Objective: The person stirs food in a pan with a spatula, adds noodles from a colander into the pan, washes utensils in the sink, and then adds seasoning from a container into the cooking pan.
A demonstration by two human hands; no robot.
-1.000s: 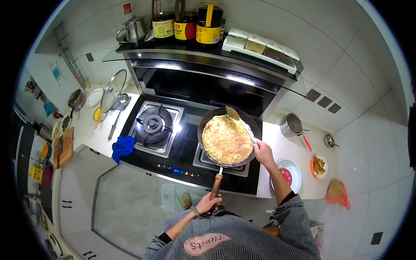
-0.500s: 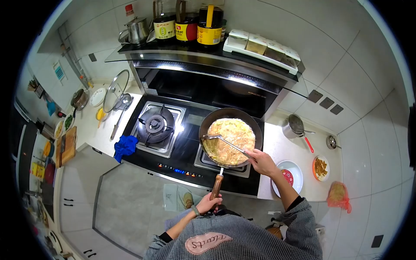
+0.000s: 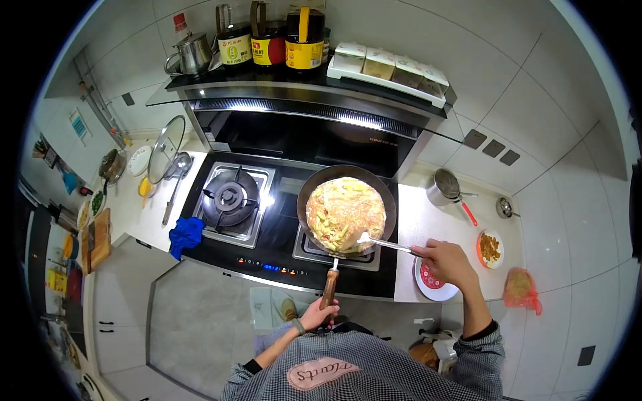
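spatula swung from pan's far rim to near edge, right hand fisted round shaft; left hand clamps handle, steadying pan over burner.

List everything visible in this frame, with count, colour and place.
pan: 1, black, wooden handle, right burner
food: 1, yellow, in pan
spatula: 1, metal, tip at pan's near edge
left burner: 1, black, bare
cloth: 1, blue, hob's left edge
glass lid: 1, propped left of hob
bottles: 3, dark, on hood
kettle: 1, steel, on hood
saucepan: 1, steel, red handle, right counter
plate: 1, white, under right hand
dish: 1, orange rim, right counter
bag: 1, orange, counter edge
left hand: grips pan handle
right hand: holds spatula
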